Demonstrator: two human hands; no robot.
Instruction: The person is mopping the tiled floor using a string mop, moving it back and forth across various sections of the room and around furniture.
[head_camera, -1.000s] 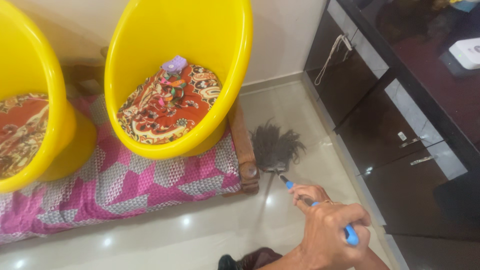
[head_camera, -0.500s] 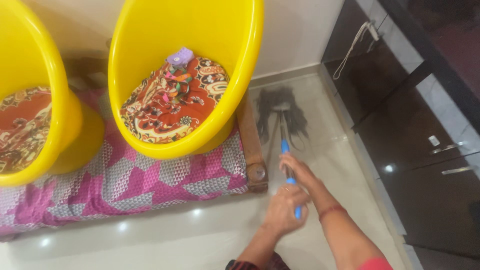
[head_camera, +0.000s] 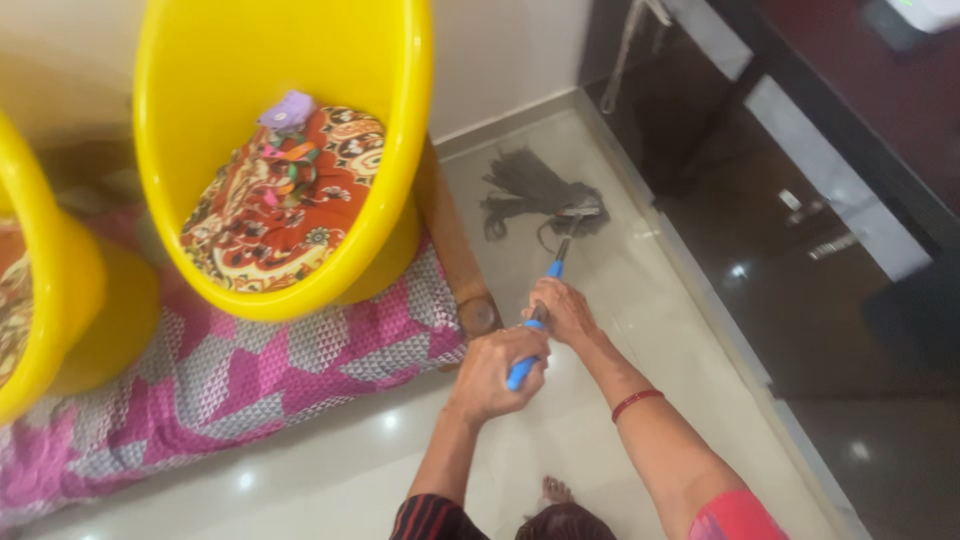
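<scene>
Both hands clenched on blue mop handle (head_camera: 553, 272): left hand (head_camera: 497, 371) at lower end, right hand (head_camera: 562, 312) just above. Grey mop head (head_camera: 535, 195) spread on pale floor (head_camera: 640, 300), beside yellow tub chair (head_camera: 300, 150) and dark cabinet (head_camera: 800, 200).

Blue mop handle (head_camera: 553, 272) partly hidden inside left hand (head_camera: 497, 365) and right hand (head_camera: 563, 308); second yellow plastic tub chair (head_camera: 40, 300), left of handle, cut off by frame edge.
</scene>
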